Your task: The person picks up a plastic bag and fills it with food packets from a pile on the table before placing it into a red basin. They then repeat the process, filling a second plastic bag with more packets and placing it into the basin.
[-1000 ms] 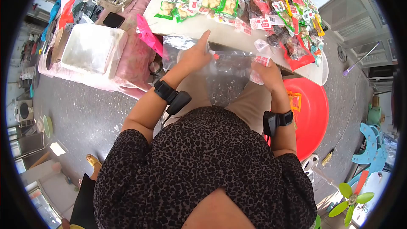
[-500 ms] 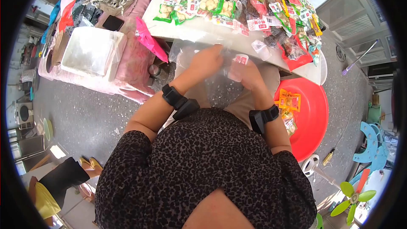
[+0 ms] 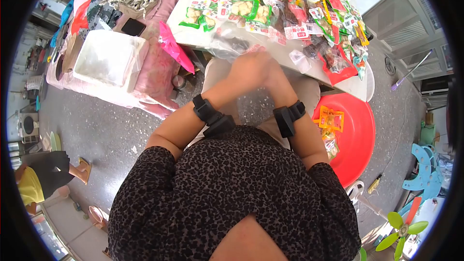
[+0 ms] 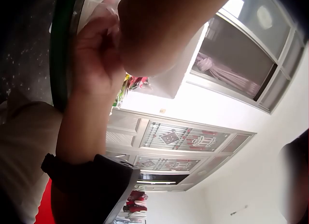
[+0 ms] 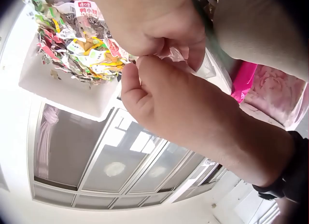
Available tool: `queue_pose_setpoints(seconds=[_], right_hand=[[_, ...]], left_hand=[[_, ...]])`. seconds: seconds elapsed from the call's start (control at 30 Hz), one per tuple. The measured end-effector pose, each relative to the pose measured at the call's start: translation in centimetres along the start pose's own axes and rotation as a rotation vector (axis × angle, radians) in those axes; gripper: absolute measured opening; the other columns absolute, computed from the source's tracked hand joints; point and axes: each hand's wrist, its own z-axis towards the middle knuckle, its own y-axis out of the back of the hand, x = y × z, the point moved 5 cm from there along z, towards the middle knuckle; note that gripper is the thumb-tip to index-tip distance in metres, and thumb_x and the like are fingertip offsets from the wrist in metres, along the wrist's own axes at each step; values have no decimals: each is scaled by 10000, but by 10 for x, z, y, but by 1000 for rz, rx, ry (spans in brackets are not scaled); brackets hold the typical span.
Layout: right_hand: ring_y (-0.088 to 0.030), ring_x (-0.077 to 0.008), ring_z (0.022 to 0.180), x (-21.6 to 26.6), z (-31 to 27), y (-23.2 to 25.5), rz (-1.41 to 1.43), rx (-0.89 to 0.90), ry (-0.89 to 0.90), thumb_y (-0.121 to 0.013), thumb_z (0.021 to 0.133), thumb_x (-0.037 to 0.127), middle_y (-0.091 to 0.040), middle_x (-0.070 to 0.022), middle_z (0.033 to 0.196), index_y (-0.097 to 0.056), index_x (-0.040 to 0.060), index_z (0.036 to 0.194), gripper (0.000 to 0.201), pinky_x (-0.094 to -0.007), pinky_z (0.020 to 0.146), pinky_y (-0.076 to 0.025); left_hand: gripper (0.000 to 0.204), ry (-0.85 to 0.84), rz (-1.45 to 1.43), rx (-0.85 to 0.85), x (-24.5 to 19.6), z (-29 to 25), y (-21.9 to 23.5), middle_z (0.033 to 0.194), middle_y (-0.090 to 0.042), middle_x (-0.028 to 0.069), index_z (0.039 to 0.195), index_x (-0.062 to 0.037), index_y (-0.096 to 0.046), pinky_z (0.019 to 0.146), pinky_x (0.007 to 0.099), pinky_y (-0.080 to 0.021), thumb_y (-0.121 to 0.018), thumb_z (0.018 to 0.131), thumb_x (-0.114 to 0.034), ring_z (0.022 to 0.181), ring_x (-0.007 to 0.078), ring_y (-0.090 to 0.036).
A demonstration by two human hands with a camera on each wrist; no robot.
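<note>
Both hands meet over the lap at the table's near edge. The left hand [image 3: 247, 70] and the right hand [image 3: 274, 75] are close together and blurred in the head view. A clear plastic bag [image 3: 224, 43] stretches beyond them over the table edge. In the right wrist view, the right hand [image 5: 149, 21] curls its fingers round clear plastic [image 5: 176, 54], and the left hand [image 5: 169, 96] has its fingers bent against it. The left wrist view shows the right hand [image 4: 96, 60] gripping clear film, partly behind the blurred left hand [image 4: 154, 36].
Colourful food packets [image 3: 290, 7] are heaped on the white table [image 3: 193, 34]. A red basin [image 3: 355, 140] with a few packets stands at the right. At the left are a pink-covered surface [image 3: 154, 75], a white foam box [image 3: 108, 60], a phone [image 3: 133, 27] and a pink bag [image 3: 174, 48].
The right hand has moved left and the left hand slightly right, so they now meet. The clear bag has shifted up over the table edge. A person at lower left has come into view.
</note>
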Motion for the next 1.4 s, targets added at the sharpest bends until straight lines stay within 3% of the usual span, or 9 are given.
queue_pose_setpoints(seconds=[0.2,0.43,0.5,0.63,0.73,0.8,1.1,1.3,1.4], right_hand=[[-539,-212,794,-30,22,29,366,-81,-299,-396,803,104,-526,-111,928,-453,-15,977,219,-338,645,-459],[-552,-180,704,-11,-6,42,-2,-45,-405,-375,789,117,-547,-104,838,-465,15,937,202,-276,537,-450],[-552,-173,716,-13,-9,47,182,-128,-425,-362,785,111,-543,-103,838,-467,21,933,203,-267,527,-445],[-550,-171,719,-10,-5,54,-41,-214,-204,-331,782,82,-540,-96,832,-466,17,917,202,-268,524,-445],[-537,-156,681,-10,3,54,-136,-230,29,-320,774,62,-534,-93,804,-469,14,888,194,-259,506,-435],[-521,-140,614,-23,2,52,294,-397,-164,-321,759,39,-525,-81,753,-475,12,858,185,-251,470,-418],[-467,-112,479,-7,-16,49,-105,-100,-348,-348,736,41,-509,-57,652,-500,5,762,158,-232,366,-354],[-541,-125,608,0,-4,40,160,-232,-233,-384,754,71,-553,-81,744,-501,7,801,141,-232,462,-431],[-539,-119,648,34,-1,32,-144,-229,-325,-401,765,98,-553,-68,763,-504,24,828,141,-223,468,-423]], left_hand=[[244,101,29,37,20,8,-12,758,-562,141,953,-84,-499,585,407,-434,-452,729,-168,684,318,-543],[237,130,-115,92,22,0,-16,823,-562,154,942,-75,-495,644,406,-426,-444,749,-202,753,326,-538],[238,140,-169,74,23,2,-23,829,-560,157,941,-72,-495,652,403,-423,-445,748,-200,767,326,-534],[235,69,-240,-121,16,10,-29,809,-555,165,928,-62,-494,657,402,-417,-442,752,-207,771,330,-527],[226,191,-279,92,13,18,-25,806,-551,170,926,-54,-489,656,403,-412,-429,762,-199,769,333,-524],[223,202,-237,113,7,17,-21,814,-548,175,928,-51,-486,654,404,-411,-423,765,-191,775,331,-523],[259,164,-201,96,15,-1,-34,863,-538,187,982,-60,-486,666,387,-422,-417,774,-198,794,325,-521],[233,180,-199,67,16,2,-26,845,-545,180,955,-53,-490,642,378,-427,-438,761,-170,770,324,-531],[212,204,-283,-7,24,5,-24,792,-552,167,928,-45,-489,616,370,-427,-457,756,-164,730,316,-542]])
